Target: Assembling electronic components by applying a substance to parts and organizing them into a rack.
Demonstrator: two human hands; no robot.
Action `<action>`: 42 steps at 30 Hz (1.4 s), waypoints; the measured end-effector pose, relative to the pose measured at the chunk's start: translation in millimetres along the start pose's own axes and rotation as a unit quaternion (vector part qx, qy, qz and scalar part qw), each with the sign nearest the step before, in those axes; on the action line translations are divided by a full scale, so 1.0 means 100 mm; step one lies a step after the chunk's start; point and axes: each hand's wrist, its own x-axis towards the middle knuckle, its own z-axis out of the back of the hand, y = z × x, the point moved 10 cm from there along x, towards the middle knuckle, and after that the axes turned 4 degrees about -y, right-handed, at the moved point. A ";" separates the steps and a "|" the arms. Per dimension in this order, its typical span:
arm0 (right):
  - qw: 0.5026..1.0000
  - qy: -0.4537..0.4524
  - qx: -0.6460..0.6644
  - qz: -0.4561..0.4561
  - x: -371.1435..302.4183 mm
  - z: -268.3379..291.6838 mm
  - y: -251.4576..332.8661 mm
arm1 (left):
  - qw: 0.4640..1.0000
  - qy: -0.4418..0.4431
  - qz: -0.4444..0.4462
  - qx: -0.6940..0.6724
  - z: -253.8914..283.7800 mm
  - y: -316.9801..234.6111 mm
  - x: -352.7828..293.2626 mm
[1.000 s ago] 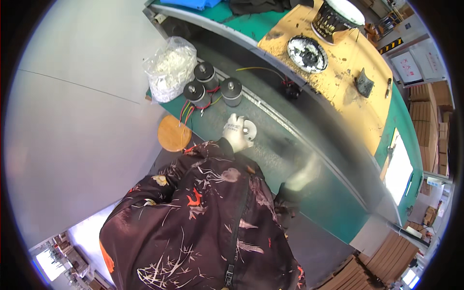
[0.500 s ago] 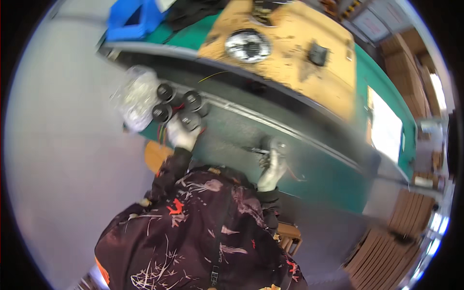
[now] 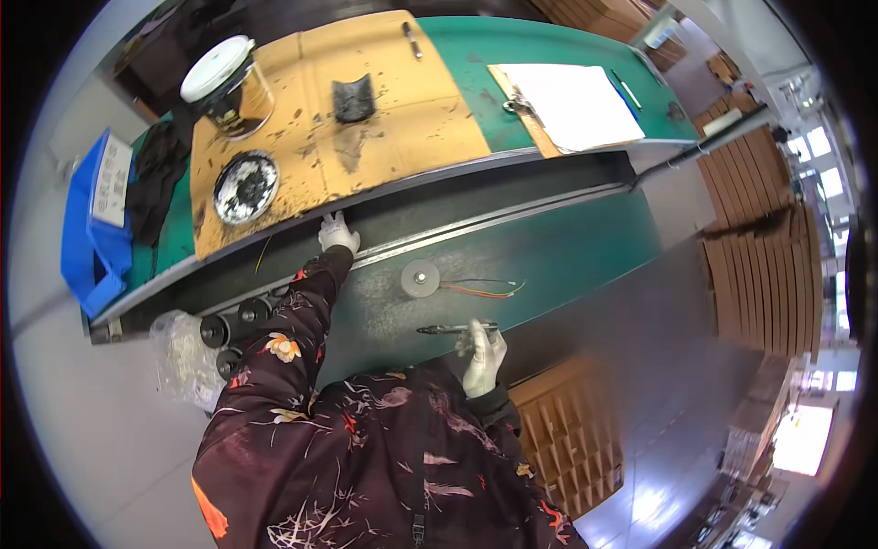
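Observation:
My right hand [image 3: 483, 359], in a white glove, is closed around a black pen [image 3: 445, 329] that points left, low over the green bench. Beyond it a round grey motor [image 3: 421, 278] rests on the bench, its thin coloured wires [image 3: 485, 289] trailing right. White-gloved too, my left hand [image 3: 337, 234] reaches forward to the dark channel beneath the raised shelf's edge. Its fingers are stretched out, with nothing visible in them. Several black motors [image 3: 253, 309] stand together at the left, partly behind my left sleeve.
On the shelf lie stained cardboard [image 3: 402, 110], a white-lidded bucket [image 3: 240, 96], a smeared round lid [image 3: 246, 188], a dark curved piece [image 3: 353, 99] and a clipboard [image 3: 585, 108]. A clear plastic bag [image 3: 178, 352] and blue bin [image 3: 96, 229] are left; a wooden stool [image 3: 572, 430] is right.
My left hand has left the motor cluster and reached forward to the shelf edge. The motor at my right hand now lies released on the bench. The view has swung right.

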 end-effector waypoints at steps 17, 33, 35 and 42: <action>0.997 -0.025 0.056 -0.036 -0.08 0.22 -0.31 | 0.986 0.143 0.008 0.085 0.14 0.02 0.26; 0.995 0.004 0.063 -0.081 -0.05 -0.10 -0.44 | 0.954 0.147 0.231 -0.126 -0.21 0.37 -1.17; 0.993 0.016 0.073 -0.090 -0.06 -0.12 -0.47 | 0.941 0.211 0.198 -0.173 -0.36 0.40 -1.13; 0.981 0.106 0.057 -0.152 0.03 -0.34 -0.63 | 0.972 -0.026 0.070 -0.222 1.35 0.00 -1.49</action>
